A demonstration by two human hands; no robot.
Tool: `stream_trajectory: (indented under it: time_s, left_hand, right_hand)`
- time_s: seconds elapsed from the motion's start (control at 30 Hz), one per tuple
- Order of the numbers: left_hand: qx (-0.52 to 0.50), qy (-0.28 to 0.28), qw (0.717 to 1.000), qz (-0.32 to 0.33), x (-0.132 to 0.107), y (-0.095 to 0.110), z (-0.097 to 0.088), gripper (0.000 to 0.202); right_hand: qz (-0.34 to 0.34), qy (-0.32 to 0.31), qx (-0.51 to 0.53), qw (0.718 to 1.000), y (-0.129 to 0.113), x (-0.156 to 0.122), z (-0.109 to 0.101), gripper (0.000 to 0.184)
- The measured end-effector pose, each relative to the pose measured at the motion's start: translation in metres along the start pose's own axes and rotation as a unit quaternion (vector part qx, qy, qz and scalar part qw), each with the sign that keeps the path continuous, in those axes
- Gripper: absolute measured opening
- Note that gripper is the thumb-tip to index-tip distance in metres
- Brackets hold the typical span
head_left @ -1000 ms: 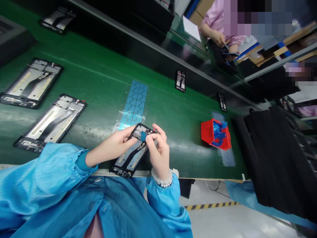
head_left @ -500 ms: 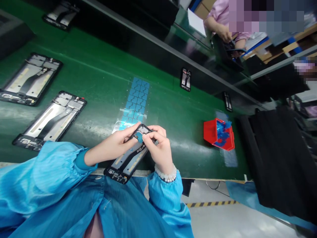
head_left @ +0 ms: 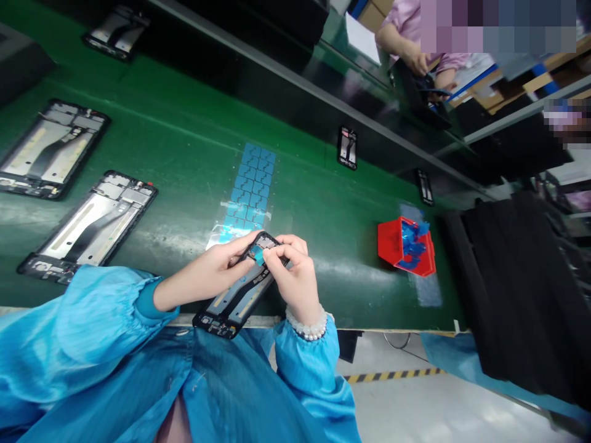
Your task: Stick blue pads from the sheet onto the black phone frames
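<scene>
Phone frame (head_left: pixel 235 301) held between left hand (head_left: pixel 219 267) and right hand (head_left: pixel 295 274)

A green bench (head_left: pixel 346 277) spans the frame from upper left to centre right. At bottom left and bottom centre spreads the wearer's blue smock (head_left: pixel 221 381), and a black stack (head_left: pixel 521 295) fills the right side. At upper right, a person in a pink sleeve (head_left: pixel 404 21) handles a dark object, too small to identify.

Two opened phones (head_left: pixel 87 231) lie face to the light at left, with a third unit (head_left: pixel 117 37) at upper left. The held phone frame sits at lower centre, slanting across the bench's front edge. The left hand grips its upper left side, thumb on top. The right hand pinches thumb and forefinger at its upper part, other fingers curled by the far edge.

A sheet of blue cut-outs (head_left: pixel 252 178) lies just above the hands. At centre right, a red bin (head_left: pixel 389 246) holds crumpled blue scraps (head_left: pixel 413 243); two small-looking units (head_left: pixel 347 147) rest farther back. A beaded bracelet (head_left: pixel 307 323) circles the right wrist. Smallest, a blue patch (head_left: pixel 257 253) is pinched by the right fingertips against the phone frame.
</scene>
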State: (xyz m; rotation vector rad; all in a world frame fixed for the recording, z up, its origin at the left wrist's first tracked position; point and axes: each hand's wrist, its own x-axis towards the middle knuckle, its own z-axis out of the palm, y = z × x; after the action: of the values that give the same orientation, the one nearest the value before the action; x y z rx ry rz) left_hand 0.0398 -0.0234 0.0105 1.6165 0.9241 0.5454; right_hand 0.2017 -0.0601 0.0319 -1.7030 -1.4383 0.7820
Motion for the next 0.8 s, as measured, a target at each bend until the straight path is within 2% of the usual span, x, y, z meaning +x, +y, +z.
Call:
stream_trajectory:
  time_s: [0.2,0.4,0.6,0.8]
  left_hand:
    - [-0.035,0.006,0.999,-0.006,-0.001,0.005,0.001,0.045]
    - [0.009,0.047,0.999,-0.015,-0.001,0.008,0.003,0.031]
    - [0.004,0.054,0.999,-0.003,-0.003,0.012,0.005,0.028]
    - [-0.010,0.056,0.998,-0.018,-0.004,0.011,0.006,0.030]
  right_hand:
    - [-0.017,0.000,0.000,1.000,-0.001,-0.002,0.000,0.016]
    - [-0.057,0.012,-0.028,0.998,-0.002,-0.007,0.001,0.016]
    - [-0.051,0.007,0.000,0.999,-0.005,-0.012,0.004,0.013]
    - [-0.057,0.016,0.013,0.998,-0.004,-0.015,0.010,0.012]
